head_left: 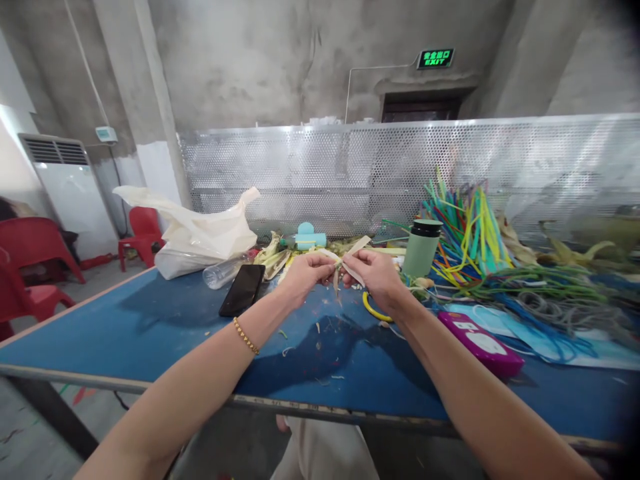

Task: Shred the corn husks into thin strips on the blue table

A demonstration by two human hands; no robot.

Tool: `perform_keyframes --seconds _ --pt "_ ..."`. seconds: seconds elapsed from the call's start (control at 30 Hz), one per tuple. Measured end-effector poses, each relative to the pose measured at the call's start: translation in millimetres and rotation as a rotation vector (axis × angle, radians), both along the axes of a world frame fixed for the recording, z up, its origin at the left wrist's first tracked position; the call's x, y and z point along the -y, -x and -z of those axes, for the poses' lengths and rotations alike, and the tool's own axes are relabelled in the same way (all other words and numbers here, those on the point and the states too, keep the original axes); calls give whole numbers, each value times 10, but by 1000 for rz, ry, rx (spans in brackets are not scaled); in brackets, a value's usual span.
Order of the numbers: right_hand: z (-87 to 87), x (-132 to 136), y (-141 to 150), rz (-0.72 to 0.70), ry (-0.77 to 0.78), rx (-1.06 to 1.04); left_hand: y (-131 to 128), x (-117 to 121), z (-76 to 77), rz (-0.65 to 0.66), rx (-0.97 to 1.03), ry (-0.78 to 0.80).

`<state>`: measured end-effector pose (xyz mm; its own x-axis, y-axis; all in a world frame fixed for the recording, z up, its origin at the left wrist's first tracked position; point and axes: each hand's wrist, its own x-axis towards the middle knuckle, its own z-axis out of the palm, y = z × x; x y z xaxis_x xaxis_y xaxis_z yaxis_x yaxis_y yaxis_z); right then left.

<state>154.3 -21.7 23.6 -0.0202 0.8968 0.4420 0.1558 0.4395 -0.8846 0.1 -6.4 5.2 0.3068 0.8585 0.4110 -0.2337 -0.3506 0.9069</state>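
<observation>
Over the middle of the blue table point(185, 333), my left hand point(309, 273) and my right hand point(375, 270) meet closely at a small piece made of pale, dried husk-like strips point(338, 272). My left thumb and forefinger pinch its left side. On its right side the fingers of my right hand are closed, with a strip sticking up above them and another hanging below. The exact shape of the piece is partly hidden by my fingertips. A yellow ring point(375, 310) lies just below my right hand. Small scraps are scattered on the tabletop under both hands.
Left: a black phone point(243, 290), a clear bottle point(227, 272) and a white plastic bag point(200, 230). Right: a green tumbler point(423, 250), a magenta box point(480, 343), colourful strips point(470, 230) and tangled cords point(550, 310). A perforated metal panel point(300, 180) stands behind the table.
</observation>
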Motion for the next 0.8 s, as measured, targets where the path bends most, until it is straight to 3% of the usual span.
perform_keyframes --seconds 0.2,0.33,0.5,0.63,0.8 --pt "41 -48 -20 2 -90 76 20 56 -82 -128 -128 -100" --pt "55 -84 -53 20 -170 222 51 55 -114 -166 -177 -63" --pt "30 -26 -52 17 -225 360 71 12 -114 -1 -86 185" --pt "24 -9 -40 -75 -77 219 68 -18 -124 136 48 483" --pt "25 -46 -67 -99 40 -3 76 -35 -140 187 246 493"
